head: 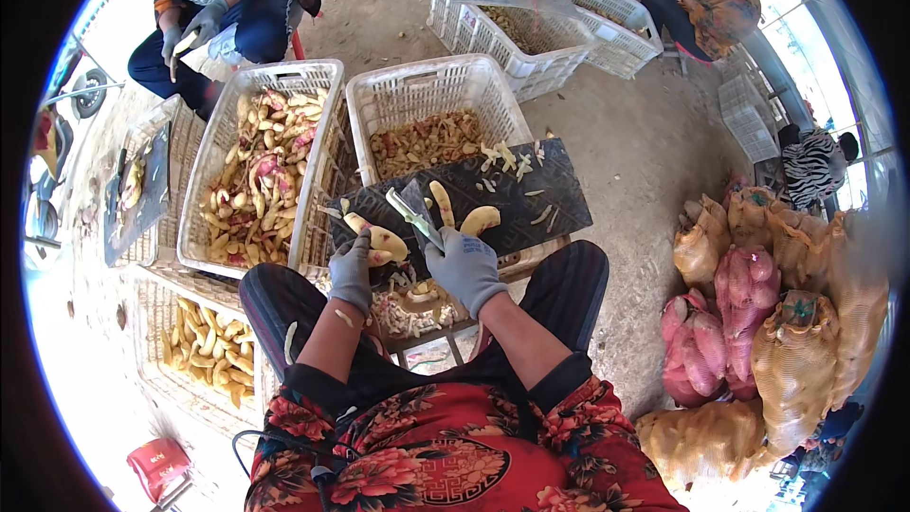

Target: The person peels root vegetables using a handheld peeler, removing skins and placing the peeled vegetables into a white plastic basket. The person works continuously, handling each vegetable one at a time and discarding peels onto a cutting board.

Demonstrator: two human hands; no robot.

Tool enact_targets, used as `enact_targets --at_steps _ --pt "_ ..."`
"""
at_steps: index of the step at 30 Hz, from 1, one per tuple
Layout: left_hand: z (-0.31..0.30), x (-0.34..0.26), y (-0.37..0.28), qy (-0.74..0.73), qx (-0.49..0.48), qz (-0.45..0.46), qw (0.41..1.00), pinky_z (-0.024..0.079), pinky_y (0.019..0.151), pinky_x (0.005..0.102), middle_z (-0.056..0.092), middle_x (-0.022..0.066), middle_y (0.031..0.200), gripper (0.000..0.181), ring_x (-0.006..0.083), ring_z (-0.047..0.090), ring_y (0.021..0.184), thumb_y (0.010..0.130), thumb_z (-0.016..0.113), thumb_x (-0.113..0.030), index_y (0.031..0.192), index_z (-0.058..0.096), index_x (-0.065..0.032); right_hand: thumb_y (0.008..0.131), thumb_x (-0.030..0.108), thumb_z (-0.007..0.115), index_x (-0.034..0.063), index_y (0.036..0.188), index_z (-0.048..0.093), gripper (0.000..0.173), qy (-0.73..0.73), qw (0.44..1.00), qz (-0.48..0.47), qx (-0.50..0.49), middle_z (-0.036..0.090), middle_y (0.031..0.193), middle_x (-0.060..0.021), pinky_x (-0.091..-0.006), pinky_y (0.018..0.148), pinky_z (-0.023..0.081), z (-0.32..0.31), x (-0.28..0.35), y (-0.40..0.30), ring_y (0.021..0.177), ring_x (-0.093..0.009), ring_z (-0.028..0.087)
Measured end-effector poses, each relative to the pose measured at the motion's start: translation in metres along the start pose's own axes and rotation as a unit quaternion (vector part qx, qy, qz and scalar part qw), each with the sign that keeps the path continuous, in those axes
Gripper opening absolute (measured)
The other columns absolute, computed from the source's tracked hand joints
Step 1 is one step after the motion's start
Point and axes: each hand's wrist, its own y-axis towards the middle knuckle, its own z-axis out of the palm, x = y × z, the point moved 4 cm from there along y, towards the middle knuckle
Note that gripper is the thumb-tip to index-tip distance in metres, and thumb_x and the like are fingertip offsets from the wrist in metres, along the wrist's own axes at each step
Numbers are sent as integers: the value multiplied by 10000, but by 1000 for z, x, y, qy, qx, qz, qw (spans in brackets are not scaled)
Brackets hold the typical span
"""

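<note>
My left hand [352, 274], in a grey glove, grips a pale, partly peeled root [387, 240] with pinkish patches, over the near left part of a black board [526, 206]. In my gloved right hand [466, 267] is a peeler with a pale green frame [407, 212], its tip pointing up and left. A dark blade-like shape beside the peeler is partly covered, so I cannot tell what it is. Two peeled root pieces [441, 203] [480, 220] rest on the board just beyond my right hand. Pale peelings [506, 156] are scattered over the board's far side.
A white plastic crate [333, 85] of peeled roots stands at the left, beside a crate [508, 96] of peelings. Yellow roots [210, 348] fill a lower left crate. Filled mesh sacks [796, 355] are at right. Co-workers [227, 0] [725, 14] sit beyond.
</note>
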Motion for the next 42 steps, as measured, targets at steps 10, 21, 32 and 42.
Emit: enact_targets --at_steps 10,21,32,42 --pt "22 -30 -57 -86 162 -6 983 551 540 275 663 86 883 190 173 643 632 864 686 -175 992 579 -85 862 287 576 72 811 577 221 80 993 -40 -78 611 686 -147 -449 618 473 -7 1 -40 682 -363 623" --pt "59 -54 -84 -63 88 144 984 539 546 263 640 107 839 249 174 638 633 829 490 35 1073 527 -2 855 211 586 71 782 542 163 29 977 -174 -121 609 700 -146 -434 578 473 -31 24 -46 670 -349 620" --pt "40 -141 -157 15 69 451 890 500 604 227 629 35 855 207 108 593 689 852 657 -66 1038 568 -58 860 248 598 81 818 562 176 115 979 -133 -103 605 704 -157 -410 560 464 -2 2 -54 643 -331 617" --pt "7 -74 -97 -323 236 -83 913 513 945 362 601 165 1183 414 276 613 1062 928 546 -202 1265 498 33 853 258 615 48 899 676 223 353 914 138 -144 634 694 -24 -294 580 480 -65 -76 12 638 -98 585"
